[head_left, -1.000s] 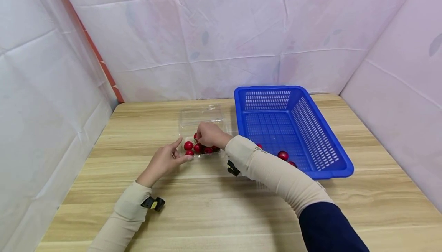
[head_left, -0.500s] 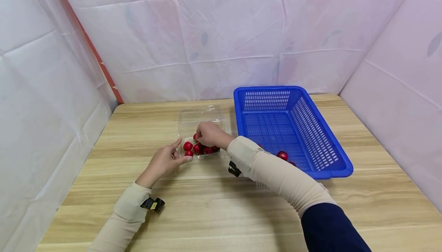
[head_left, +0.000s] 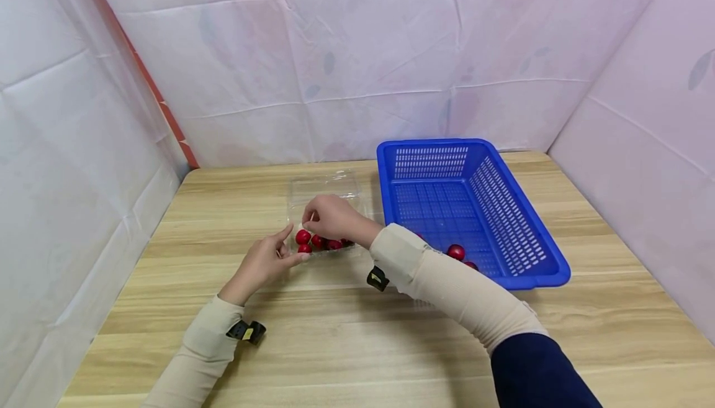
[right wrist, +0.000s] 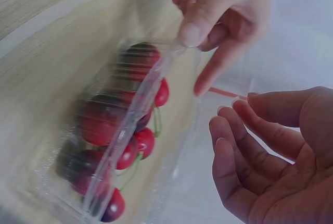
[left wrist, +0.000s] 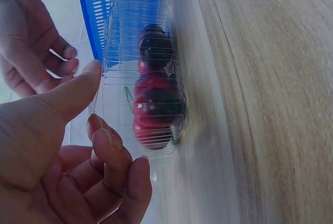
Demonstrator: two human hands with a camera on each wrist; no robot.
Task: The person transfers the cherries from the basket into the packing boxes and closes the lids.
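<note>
A clear plastic box (head_left: 325, 185) with its lid folded back lies on the table, holding several red cherries (right wrist: 101, 122), some with green stems. My left hand (head_left: 261, 266) holds the box's near left corner; in the left wrist view its thumb (left wrist: 78, 91) meets the rim. Over the box, my right hand (head_left: 337, 217) hangs with fingers loosely bent and the thumb near the index fingertip. Nothing shows between those fingers in the right wrist view. The right hand hides part of the cherries in the head view.
A blue perforated basket (head_left: 527, 282) stands right of the box. Several cherries (head_left: 455, 251) lie at its near end, partly hidden by my right sleeve (head_left: 447, 271). Floral cloth walls (head_left: 380, 54) enclose the wooden table (head_left: 335, 346) at the back and both sides.
My right hand has lifted a little from the cherries and shifted left, its fingers parting from a tighter curl. The left hand stays at the box corner.
</note>
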